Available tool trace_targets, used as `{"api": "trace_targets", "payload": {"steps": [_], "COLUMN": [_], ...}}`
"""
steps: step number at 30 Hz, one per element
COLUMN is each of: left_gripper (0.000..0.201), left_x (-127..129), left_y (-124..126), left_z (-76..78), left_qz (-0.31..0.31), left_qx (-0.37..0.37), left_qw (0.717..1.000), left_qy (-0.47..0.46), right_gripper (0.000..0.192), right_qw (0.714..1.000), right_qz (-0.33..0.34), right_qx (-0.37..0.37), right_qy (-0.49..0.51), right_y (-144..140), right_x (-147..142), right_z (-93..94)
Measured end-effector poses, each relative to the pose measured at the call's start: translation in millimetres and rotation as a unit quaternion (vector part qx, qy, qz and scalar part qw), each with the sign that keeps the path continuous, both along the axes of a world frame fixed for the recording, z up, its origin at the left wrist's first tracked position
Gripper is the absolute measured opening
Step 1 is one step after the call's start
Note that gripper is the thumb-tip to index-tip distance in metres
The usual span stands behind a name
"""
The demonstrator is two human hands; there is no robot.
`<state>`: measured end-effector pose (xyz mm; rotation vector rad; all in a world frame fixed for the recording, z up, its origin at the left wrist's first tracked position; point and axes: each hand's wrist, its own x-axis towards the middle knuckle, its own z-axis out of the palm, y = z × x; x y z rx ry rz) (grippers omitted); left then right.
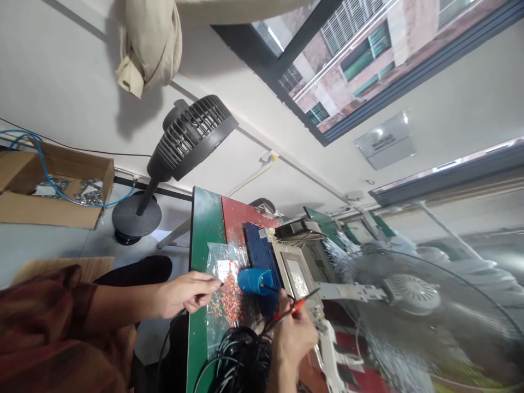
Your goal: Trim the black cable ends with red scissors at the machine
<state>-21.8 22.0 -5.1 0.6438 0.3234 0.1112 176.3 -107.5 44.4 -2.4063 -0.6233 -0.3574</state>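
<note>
My left hand (192, 293) is closed in a pinch over the near edge of the table. A thin black cable (166, 338) runs up into it, and a small dark end shows at the fingertips. My right hand (292, 330) is closed around a slim red-handled tool (298, 307) with a dark pointed end; its exact kind is unclear. A black cable end also sticks out from those fingers towards a blue cup (254, 281). Between the hands, many tiny red and yellow pieces (231, 300) lie on a clear plastic bag (213, 322). A bundle of black cables (241, 355) lies below.
The green table (197, 245) carries a red mat (241, 215), a dark blue tray (268, 262) and a beige machine (292, 267) with a small black fan (297, 232). A caged fan (411, 292) stands right. On the left are a floor fan (188, 136) and a cardboard box (53, 210).
</note>
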Motion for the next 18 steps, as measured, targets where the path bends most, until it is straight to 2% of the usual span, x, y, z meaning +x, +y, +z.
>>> {"api": "trace_targets", "payload": {"steps": [3,6,11,18], "left_gripper": [0.028,0.025,0.026,0.03], "left_x": [-3.0,-4.2,-3.4,-1.5], "left_y": [2.3,3.8,4.6,6.6], "left_z": [-4.5,-2.8,4.4,5.6], "left_qz": [-0.012,-0.015,-0.026,-0.03], "left_qx": [-0.007,-0.005,0.002,0.018], "left_qw": [1.0,1.0,0.999,0.998], "left_qy": [-0.001,0.01,0.031,0.042], "right_gripper": [0.046,0.045,0.046,0.044], "right_qw": [0.998,0.996,0.995,0.994], "right_qz": [-0.024,-0.034,-0.028,-0.014], "right_qx": [-0.05,-0.074,-0.083,-0.078], "right_qy": [0.016,0.03,0.05,0.075], "right_y": [5.0,7.1,5.8,4.1], "right_x": [-1.8,-1.3,2.5,6.9], "right_z": [-4.1,-4.8,-7.8,-15.1]}}
